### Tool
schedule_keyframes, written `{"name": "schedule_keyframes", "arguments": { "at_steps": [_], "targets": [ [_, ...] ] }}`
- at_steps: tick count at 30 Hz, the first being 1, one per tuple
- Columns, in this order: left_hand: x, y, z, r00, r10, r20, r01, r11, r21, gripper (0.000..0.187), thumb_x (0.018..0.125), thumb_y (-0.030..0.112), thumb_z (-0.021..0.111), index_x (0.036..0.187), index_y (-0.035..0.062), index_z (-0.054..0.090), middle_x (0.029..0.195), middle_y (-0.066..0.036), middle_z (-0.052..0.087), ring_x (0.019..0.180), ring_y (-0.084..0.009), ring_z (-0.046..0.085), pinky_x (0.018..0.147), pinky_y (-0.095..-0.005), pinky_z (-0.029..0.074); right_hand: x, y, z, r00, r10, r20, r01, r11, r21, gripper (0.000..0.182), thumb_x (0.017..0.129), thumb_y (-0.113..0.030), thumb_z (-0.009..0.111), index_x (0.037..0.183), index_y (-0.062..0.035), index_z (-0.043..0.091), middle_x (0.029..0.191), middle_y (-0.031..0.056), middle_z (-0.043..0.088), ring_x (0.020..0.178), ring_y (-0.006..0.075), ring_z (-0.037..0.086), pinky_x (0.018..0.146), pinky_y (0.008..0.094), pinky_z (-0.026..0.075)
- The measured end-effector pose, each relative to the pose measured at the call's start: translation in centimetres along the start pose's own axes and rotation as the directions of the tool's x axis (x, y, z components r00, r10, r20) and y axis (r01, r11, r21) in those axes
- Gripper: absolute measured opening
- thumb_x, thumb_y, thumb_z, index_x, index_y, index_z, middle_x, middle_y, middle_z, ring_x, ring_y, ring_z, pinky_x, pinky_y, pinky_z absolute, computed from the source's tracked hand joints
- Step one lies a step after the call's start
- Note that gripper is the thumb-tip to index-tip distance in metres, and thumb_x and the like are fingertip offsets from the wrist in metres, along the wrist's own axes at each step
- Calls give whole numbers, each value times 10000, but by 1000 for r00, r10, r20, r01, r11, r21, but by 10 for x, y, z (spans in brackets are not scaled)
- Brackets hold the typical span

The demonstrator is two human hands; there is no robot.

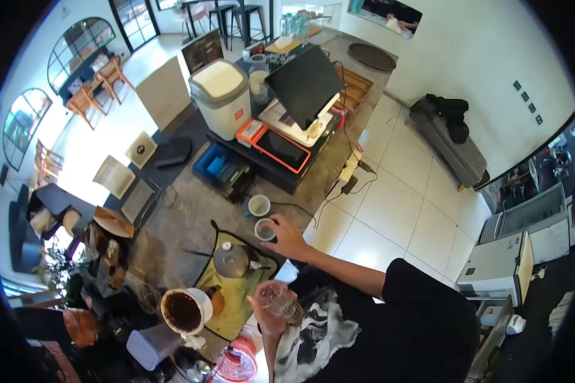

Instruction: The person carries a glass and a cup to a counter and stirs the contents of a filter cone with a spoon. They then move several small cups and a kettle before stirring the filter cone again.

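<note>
My left hand (pixel 269 313) is wrapped round a clear glass (pixel 280 300), held tilted close to the front of the black shirt. My right hand (pixel 287 237) reaches over the counter, its fingers closed on the rim of a small white cup (pixel 259 230). Just beyond stands another white cup (pixel 259 205). Between the hands and the far side, a metal kettle (pixel 230 260) sits on a yellow-green cloth (pixel 212 281). Left of the cloth is a white dripper (pixel 206 307) filled with dark coffee grounds.
A tablet with an orange-red frame (pixel 281 150), a tilted dark screen (pixel 306 83) and a lidded white bin (pixel 220 99) occupy the far counter. A blue-black device (pixel 218 167) sits nearer. Cables run off the counter edge to a power strip (pixel 349 169). A pink basket (pixel 236 362) is at the bottom.
</note>
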State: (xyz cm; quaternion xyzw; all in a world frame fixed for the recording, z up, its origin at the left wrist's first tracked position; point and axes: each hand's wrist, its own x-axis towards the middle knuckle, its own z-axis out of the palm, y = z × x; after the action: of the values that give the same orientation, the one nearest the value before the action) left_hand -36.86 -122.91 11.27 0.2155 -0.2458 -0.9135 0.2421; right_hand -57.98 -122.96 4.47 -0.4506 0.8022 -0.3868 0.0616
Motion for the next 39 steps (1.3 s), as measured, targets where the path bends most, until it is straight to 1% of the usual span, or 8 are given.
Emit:
{"name": "schedule_keyframes", "arguments": {
  "at_steps": [7,12,14,17,20,27,34,39],
  "targets": [
    [-2,-3,-11,996,-33,82,28,997,65,658,956,642,388,1246,56,454,1060,-156,592,862,-329,650,747,-436,555,14,-21,-16,994,83,78,-98,970,222,492,719,-218,800,1088,-61,516,1148,135,524,1090,369,543,917,417,456],
    [-7,-3,-21,992,-21,124,-6,978,208,726,865,626,586,1297,73,398,1109,-162,574,874,-330,664,712,-414,564,71,-79,-41,992,-122,28,102,918,383,702,700,-252,815,1272,-17,482,1211,197,535,1184,365,523,992,424,425],
    [-11,1,-13,996,-56,76,35,965,261,848,751,599,743,1312,72,388,1131,-173,565,907,-327,670,722,-387,565,112,-66,3,935,-354,36,333,907,258,711,680,-270,819,1258,7,512,1212,209,542,1160,370,531,984,422,432],
    [-17,4,-10,999,-27,38,14,945,327,809,760,450,789,1341,44,399,1125,-179,582,910,-285,657,751,-379,555,156,-65,65,904,-417,92,390,895,218,640,643,-237,817,1176,8,562,1103,192,560,1088,365,563,926,402,472],
    [-23,21,8,989,135,64,-148,932,332,735,790,387,783,1320,12,438,1115,-160,610,952,-209,627,836,-334,510,177,-80,83,881,-318,350,275,947,167,652,681,-203,814,1236,-33,516,1216,212,535,1122,409,558,930,449,483],
    [-23,48,34,958,281,57,-285,952,114,894,734,484,820,1352,-26,424,1083,-172,619,877,-206,643,766,-309,521,182,-76,105,825,-290,485,314,949,32,665,721,-213,797,1281,-37,484,1250,214,511,1151,413,542,947,467,478],
    [-20,70,30,923,383,36,-384,913,139,932,700,522,827,1332,-44,440,974,-143,638,829,-243,667,703,-336,547,150,-69,34,875,-416,248,377,906,193,652,804,-248,745,1349,-22,468,1264,222,524,1191,398,502,1016,427,412],
    [-24,72,15,921,388,9,-386,914,121,912,696,511,826,1320,-40,451,975,-141,642,804,-252,679,685,-346,563,113,-21,-30,921,-289,262,324,941,-100,608,803,-253,738,1320,-50,490,1187,200,531,1131,386,519,970,452,432]
  ]
}}
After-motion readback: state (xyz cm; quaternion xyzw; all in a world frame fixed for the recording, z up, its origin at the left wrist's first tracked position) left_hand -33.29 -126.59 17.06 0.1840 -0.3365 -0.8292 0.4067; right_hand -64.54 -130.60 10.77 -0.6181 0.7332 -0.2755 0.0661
